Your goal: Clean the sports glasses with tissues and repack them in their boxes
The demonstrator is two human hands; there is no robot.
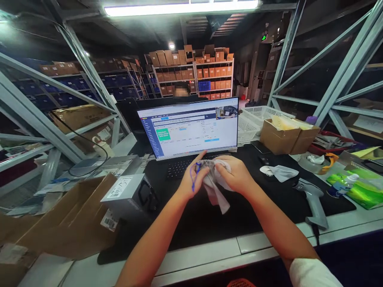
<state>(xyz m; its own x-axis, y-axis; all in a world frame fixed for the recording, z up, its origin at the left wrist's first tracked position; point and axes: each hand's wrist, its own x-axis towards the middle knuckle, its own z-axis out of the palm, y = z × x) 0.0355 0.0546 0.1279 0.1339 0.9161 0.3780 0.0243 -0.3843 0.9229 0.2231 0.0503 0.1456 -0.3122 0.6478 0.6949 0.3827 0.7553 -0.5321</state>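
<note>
Both my hands meet over the black desk mat [227, 223] in front of a laptop [191, 127]. My left hand [191, 179] has blue ink marks on its back, and its fingers are curled around a crumpled white tissue [216, 189]. My right hand [235, 173] pinches the same tissue from the right. A loose tail of the tissue hangs down toward the mat. The laptop's screen is lit and shows a web page.
A grey barcode scanner [312, 201] lies right of my hands, near another white tissue [279, 172]. Cardboard boxes [287, 135] and a white basket [257, 117] stand behind. A grey labelled box [125, 195] and flattened cardboard [68, 219] sit left. A person is behind the laptop screen.
</note>
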